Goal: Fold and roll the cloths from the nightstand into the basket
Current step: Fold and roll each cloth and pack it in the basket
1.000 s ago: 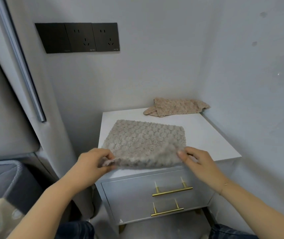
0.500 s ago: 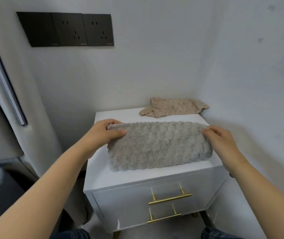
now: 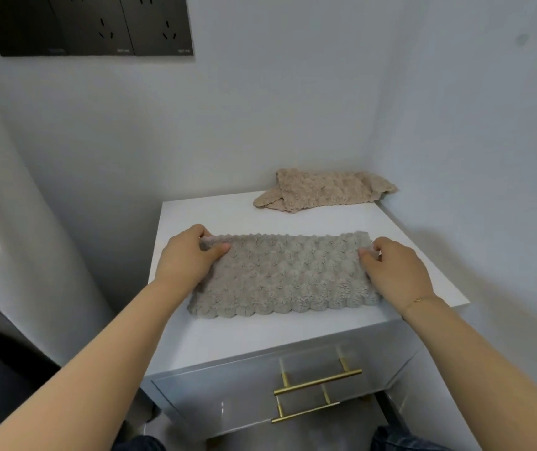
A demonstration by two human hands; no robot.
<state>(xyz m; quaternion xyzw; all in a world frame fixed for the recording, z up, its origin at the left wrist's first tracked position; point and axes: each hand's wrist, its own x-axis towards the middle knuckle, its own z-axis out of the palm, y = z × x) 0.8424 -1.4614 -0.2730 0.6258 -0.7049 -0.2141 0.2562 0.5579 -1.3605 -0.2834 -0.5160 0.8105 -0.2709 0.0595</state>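
Folded grey fluffy textured cloth (image 3: 281, 275) on white nightstand (image 3: 228, 333), left hand (image 3: 189, 258) grip pinching its 9 o'clock corner, right hand (image 3: 394, 271) grip pinching 3 o'clock corner, fingertips partly hidden.

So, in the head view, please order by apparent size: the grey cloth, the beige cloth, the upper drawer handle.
1. grey cloth
2. beige cloth, though it lies farther away, so its true size is unsure
3. upper drawer handle

This is looking like a bedroom corner in a home; a white nightstand (image 3: 293, 330) with brass drawer handles (image 3: 317, 381) is sitting tight against pale painted walls; a black socket panel (image 3: 97, 26) is hanging above it; fluffy cloths (image 3: 322, 189) are lying on top.
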